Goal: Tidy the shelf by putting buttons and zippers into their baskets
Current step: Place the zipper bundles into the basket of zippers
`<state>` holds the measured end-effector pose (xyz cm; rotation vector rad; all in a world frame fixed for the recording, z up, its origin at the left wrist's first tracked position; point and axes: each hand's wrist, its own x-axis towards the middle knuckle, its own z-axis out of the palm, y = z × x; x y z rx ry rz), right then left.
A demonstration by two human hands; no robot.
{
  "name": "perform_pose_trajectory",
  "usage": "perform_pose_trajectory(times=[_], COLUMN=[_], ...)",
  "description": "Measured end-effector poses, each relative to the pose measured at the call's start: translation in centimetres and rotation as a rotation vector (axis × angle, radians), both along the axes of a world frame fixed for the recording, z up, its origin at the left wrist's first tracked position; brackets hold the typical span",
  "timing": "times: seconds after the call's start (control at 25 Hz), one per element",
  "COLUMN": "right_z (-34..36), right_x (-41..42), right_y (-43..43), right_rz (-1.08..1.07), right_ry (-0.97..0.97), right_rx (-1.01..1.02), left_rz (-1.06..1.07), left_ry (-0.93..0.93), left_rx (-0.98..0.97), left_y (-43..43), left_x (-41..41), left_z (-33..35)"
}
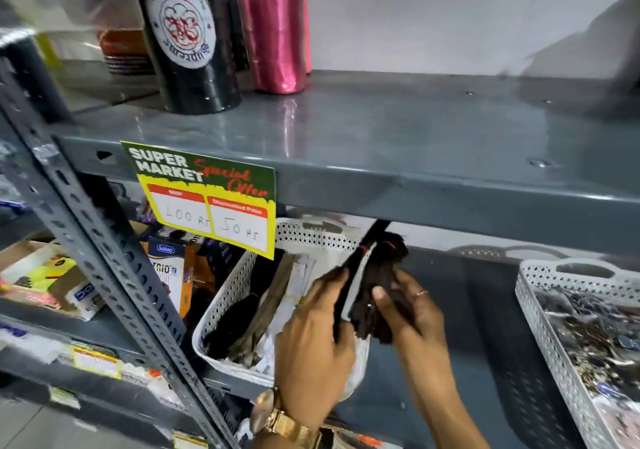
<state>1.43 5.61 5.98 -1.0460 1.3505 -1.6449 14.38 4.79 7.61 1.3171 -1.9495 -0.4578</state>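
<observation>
Both my hands hold bundles of dark zippers (377, 275) tied with red bands, above the right end of a white perforated basket (225, 296). My left hand (311, 338), with a gold watch at the wrist, grips a black and white bundle. My right hand (412, 306), wearing a ring, grips the dark brown bundle beside it. The basket holds more zipper bundles (242, 324), black and olive, and white packets. A second white basket (543, 310) at the right holds a heap of small buttons (588, 331).
A grey metal shelf (415, 144) hangs just above my hands, with a yellow-green price sign (204, 199) on its edge. Black (187, 40) and pink (277, 29) rolls stand on top. A slotted upright (114, 275) runs at the left. Boxes (169, 272) sit left of the basket.
</observation>
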Motion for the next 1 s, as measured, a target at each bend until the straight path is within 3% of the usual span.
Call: perform_pose_trajectory(times=[0.08,0.24,0.4,0.68,0.84,1.0], right_z=[-0.5,-3.0,-2.9,-4.4,-4.5,-3.6], right_x=[1.2,4.5,7.1,7.2,6.8,6.6], right_y=[-1.4,-2.1,-2.3,-2.3,-1.7,-1.2], right_rz=[0.090,0.134,0.274,0.261,0.222,0.224], right_ry=[0.168,0.919,1.329,1.556,1.719,1.676], right_rx=[0.072,0.377,0.651,0.693,0.796,0.781], left_rz=[0.087,0.094,0.071,-0.020,-0.021,-0.027], left_ry=[-0.254,-0.637,-0.801,-0.696,-0.748,-0.765], left_rx=[0.049,0.367,0.443,0.390,0.373,0.362], left_y=[-1.2,-3.2,-4.2,-4.6,-3.8,-3.5], left_x=[1.3,1.9,1.5,1.9,1.8,1.7], left_z=[-0.4,-3.2,-5.7,-7.4,-6.3,-5.4])
